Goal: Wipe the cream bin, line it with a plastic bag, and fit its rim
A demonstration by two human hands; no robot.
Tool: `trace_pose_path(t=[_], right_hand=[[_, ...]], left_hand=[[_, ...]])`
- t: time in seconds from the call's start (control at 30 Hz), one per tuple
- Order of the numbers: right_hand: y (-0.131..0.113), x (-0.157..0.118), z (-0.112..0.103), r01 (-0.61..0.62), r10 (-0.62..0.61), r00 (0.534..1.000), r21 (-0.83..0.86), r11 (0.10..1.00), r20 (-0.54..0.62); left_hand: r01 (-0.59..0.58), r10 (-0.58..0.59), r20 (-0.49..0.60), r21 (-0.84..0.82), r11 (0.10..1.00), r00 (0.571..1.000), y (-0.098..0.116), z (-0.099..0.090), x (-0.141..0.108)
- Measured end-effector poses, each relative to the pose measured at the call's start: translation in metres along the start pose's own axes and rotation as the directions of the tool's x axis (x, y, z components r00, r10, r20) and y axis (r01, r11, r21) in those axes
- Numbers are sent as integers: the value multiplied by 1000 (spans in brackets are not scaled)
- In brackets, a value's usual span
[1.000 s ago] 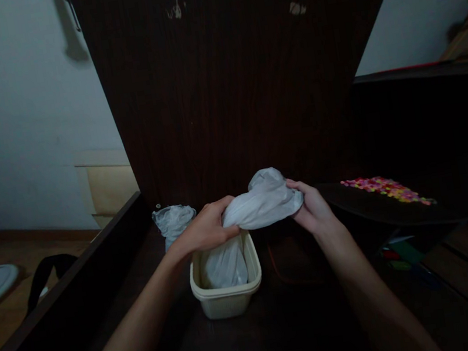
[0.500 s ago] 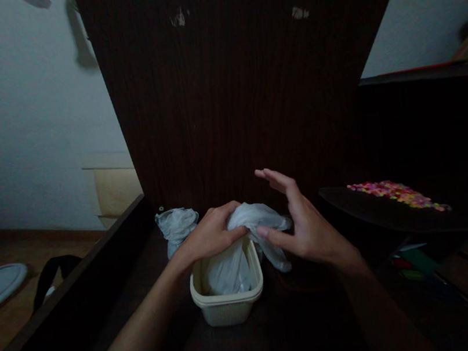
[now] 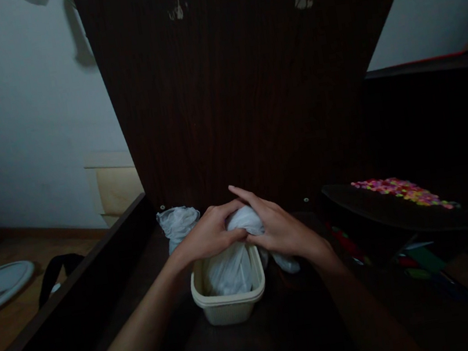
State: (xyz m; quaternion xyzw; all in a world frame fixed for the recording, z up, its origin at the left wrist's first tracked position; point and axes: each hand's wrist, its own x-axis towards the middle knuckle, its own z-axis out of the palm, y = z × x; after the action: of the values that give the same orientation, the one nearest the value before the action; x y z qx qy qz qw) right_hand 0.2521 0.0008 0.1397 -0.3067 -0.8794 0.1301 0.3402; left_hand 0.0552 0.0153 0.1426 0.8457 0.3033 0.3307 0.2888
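Note:
A white plastic bag (image 3: 226, 273) lies bunched in a cream plastic container (image 3: 230, 299), its upper part rising over the far rim. My left hand (image 3: 213, 231) is curled round the left side of the bunched top. From the right, my right hand (image 3: 279, 227) closes over the same bunch, thumb in front and fingers behind. The two hands nearly meet around it. A loose end of the bag hangs outside the container, below my right hand. Behind my left wrist sits another crumpled plastic bag (image 3: 178, 225).
A tall dark wooden panel (image 3: 230, 94) stands behind, and a low wooden side board (image 3: 70, 288) runs along the left. At right, colourful small pieces (image 3: 404, 194) lie on a dark curved surface. A white oval plate-like object (image 3: 2, 286) rests at lower left.
My right hand has moved left and closed onto the bag's bunched top. My left hand has stayed on the bag. The container has hardly moved.

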Motion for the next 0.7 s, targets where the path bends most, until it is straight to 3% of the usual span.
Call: trace_pose_path(t=[0.13, 0.3, 0.5, 0.7], right_hand=[[2, -1, -6, 4, -4, 1000, -19, 1000, 22], [4, -7, -13, -122, 138, 987, -175, 977, 82], [3, -14, -22, -123, 201, 970, -436, 892, 137], [7, -16, -37, -130, 232, 969, -629, 767, 81]], left_hand=[[-19, 19, 8, 8, 1000, 1000, -4, -4, 0], [-26, 25, 32, 32, 999, 999, -2, -10, -1], [6, -10, 93, 47, 999, 996, 1, -16, -3], [53, -70, 140, 119, 992, 988, 2, -24, -4]])
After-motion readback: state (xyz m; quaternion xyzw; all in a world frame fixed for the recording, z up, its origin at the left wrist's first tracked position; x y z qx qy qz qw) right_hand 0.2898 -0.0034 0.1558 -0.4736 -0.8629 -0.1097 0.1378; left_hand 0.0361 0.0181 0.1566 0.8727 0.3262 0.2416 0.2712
